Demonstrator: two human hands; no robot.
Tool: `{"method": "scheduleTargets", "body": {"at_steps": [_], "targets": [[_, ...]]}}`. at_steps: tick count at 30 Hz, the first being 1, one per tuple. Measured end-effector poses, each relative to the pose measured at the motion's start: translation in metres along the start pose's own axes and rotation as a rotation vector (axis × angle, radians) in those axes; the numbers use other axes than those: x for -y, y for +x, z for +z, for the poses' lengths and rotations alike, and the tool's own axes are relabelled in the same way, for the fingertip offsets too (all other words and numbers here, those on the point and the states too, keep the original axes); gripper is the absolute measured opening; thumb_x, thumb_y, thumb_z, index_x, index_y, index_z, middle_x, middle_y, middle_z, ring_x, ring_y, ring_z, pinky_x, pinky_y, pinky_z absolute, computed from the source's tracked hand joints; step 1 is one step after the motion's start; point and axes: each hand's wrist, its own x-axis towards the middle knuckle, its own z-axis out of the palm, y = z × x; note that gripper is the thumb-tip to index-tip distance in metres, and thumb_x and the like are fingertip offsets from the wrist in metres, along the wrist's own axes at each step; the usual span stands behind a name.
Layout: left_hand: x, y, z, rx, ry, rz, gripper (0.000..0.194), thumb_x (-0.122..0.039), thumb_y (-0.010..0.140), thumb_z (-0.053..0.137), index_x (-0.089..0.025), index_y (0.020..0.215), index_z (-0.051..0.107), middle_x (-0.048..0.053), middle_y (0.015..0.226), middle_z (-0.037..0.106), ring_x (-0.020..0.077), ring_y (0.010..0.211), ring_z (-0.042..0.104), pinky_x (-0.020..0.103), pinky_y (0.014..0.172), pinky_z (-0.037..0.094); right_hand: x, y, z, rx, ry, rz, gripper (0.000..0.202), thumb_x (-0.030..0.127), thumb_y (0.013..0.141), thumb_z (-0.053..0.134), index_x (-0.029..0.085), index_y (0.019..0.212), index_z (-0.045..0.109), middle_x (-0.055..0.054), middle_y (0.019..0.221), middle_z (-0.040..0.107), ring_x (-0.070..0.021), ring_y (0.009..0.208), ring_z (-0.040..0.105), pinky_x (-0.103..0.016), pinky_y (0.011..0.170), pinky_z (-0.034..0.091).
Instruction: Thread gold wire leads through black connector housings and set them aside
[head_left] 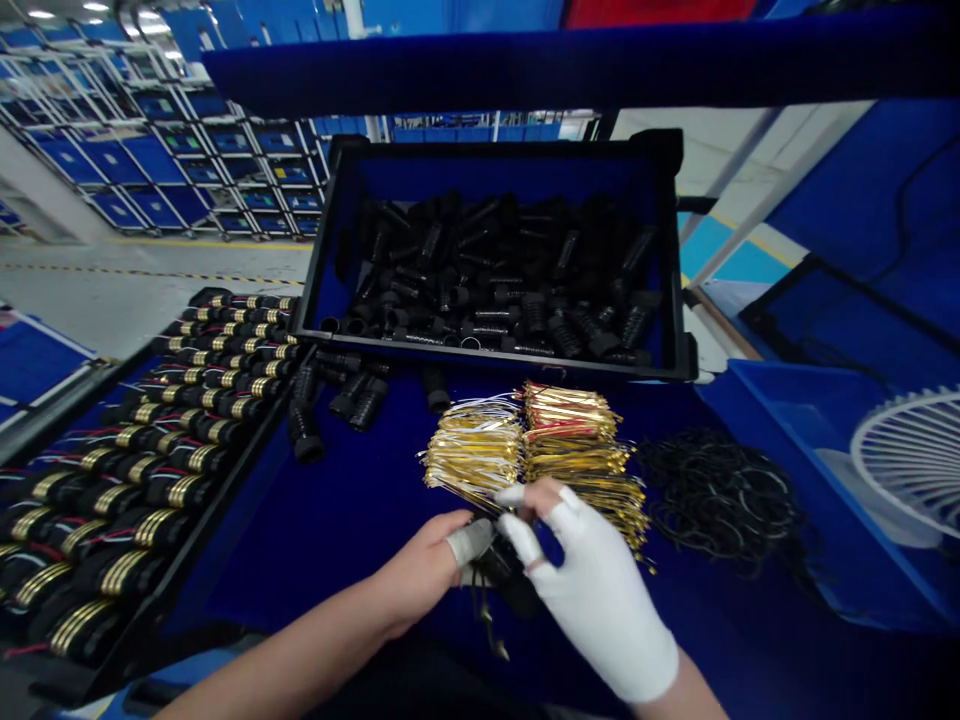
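Note:
Near the front of the blue-covered table, my left hand (424, 565), with a pale cover on its thumb, is closed around a black cylindrical part (504, 568). Dark leads (486, 615) with gold-coloured ends hang below that part. In a white glove with bare fingertips, my right hand (592, 580) curls over the part's upper end, thumb and fingers pinching what looks like a thin wire. Just beyond the hands lie bundles of wires: white and yellow (476, 440) on the left, red and yellow (570, 408) and black and yellow (585, 460) on the right.
A black-rimmed bin (495, 362) of black ribbed tubes stands behind; several loose tubes (367, 402) lie before it. At left, a tray holds rows of black parts with gold rings (127, 572). Tangled black rings (724, 495), a blue bin (862, 560) and a white fan (911, 450) are right.

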Motion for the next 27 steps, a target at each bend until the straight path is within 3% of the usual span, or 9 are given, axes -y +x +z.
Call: {"method": "scheduleTargets", "body": {"at_steps": [2, 4, 6, 9, 13, 18, 22, 27], "targets": [[-0.005, -0.006, -0.005, 0.028, -0.169, -0.105, 0.039, -0.053, 0.081, 0.068, -0.016, 0.091, 0.06, 0.006, 0.084, 0.066, 0.0173, 0.073, 0.062, 0.032, 0.071, 0.053, -0.02, 0.019, -0.019, -0.012, -0.367, -0.097, 0.023, 0.023, 0.095, 0.051, 0.027, 0.114, 0.065, -0.004, 0.111, 0.067, -0.0221, 0.099, 0.065, -0.037, 0.091, 0.049], [-0.009, -0.01, -0.01, 0.025, -0.279, -0.173, 0.046, -0.051, 0.072, 0.079, -0.019, 0.093, 0.054, 0.006, 0.085, 0.068, 0.0183, 0.071, 0.065, 0.031, 0.063, 0.054, -0.042, 0.044, -0.034, -0.085, -0.613, -0.092, 0.023, 0.023, 0.096, 0.049, 0.027, 0.112, 0.065, -0.004, 0.117, 0.066, -0.0214, 0.103, 0.066, -0.033, 0.09, 0.051], [-0.012, -0.011, -0.016, -0.009, -0.313, -0.164, 0.049, -0.051, 0.069, 0.082, -0.022, 0.095, 0.052, 0.003, 0.081, 0.067, 0.0178, 0.068, 0.065, 0.025, 0.056, 0.052, -0.063, 0.071, -0.044, -0.11, -0.7, -0.066, 0.019, 0.022, 0.094, 0.05, 0.023, 0.105, 0.066, -0.007, 0.114, 0.067, -0.0234, 0.1, 0.067, -0.034, 0.088, 0.052], [-0.012, -0.011, -0.02, -0.047, -0.395, -0.152, 0.051, -0.064, 0.075, 0.071, -0.019, 0.095, 0.059, 0.001, 0.072, 0.061, 0.0136, 0.062, 0.06, 0.021, 0.053, 0.048, -0.081, 0.107, -0.047, -0.062, -0.759, -0.063, 0.018, 0.021, 0.091, 0.054, 0.023, 0.102, 0.069, -0.006, 0.11, 0.07, -0.0229, 0.091, 0.069, -0.032, 0.08, 0.052], [-0.011, -0.011, -0.023, -0.012, -0.542, -0.197, 0.067, -0.079, 0.081, 0.049, -0.013, 0.078, 0.063, 0.001, 0.061, 0.053, 0.0111, 0.051, 0.048, 0.031, 0.057, 0.055, -0.087, 0.139, -0.039, 0.034, -0.824, -0.091, 0.025, 0.016, 0.087, 0.057, 0.027, 0.103, 0.072, -0.004, 0.108, 0.073, -0.0221, 0.082, 0.07, -0.031, 0.07, 0.049], [-0.013, -0.017, -0.026, -0.034, -0.664, -0.173, 0.069, -0.076, 0.086, 0.044, -0.012, 0.073, 0.063, 0.002, 0.068, 0.052, 0.01, 0.058, 0.047, 0.036, 0.069, 0.058, -0.088, 0.15, -0.028, 0.069, -0.827, -0.108, 0.019, 0.025, 0.088, 0.059, 0.027, 0.101, 0.074, -0.004, 0.104, 0.073, -0.0216, 0.083, 0.069, -0.03, 0.07, 0.048], [-0.013, -0.014, -0.023, -0.05, -0.743, -0.229, 0.065, -0.074, 0.085, 0.049, -0.012, 0.074, 0.062, 0.005, 0.078, 0.057, 0.0111, 0.063, 0.052, 0.04, 0.077, 0.058, -0.088, 0.145, -0.017, 0.035, -0.798, -0.104, 0.009, 0.028, 0.084, 0.065, 0.024, 0.084, 0.073, -0.003, 0.1, 0.073, -0.0193, 0.074, 0.068, -0.029, 0.065, 0.048], [-0.013, -0.01, -0.021, -0.082, -0.782, -0.26, 0.06, -0.071, 0.085, 0.054, -0.012, 0.073, 0.062, 0.006, 0.083, 0.062, 0.0119, 0.065, 0.056, 0.042, 0.081, 0.058, -0.066, 0.132, -0.034, -0.229, -0.706, -0.1, 0.01, 0.025, 0.089, 0.056, 0.023, 0.092, 0.065, -0.003, 0.098, 0.073, -0.0201, 0.088, 0.068, -0.028, 0.079, 0.05]]}}
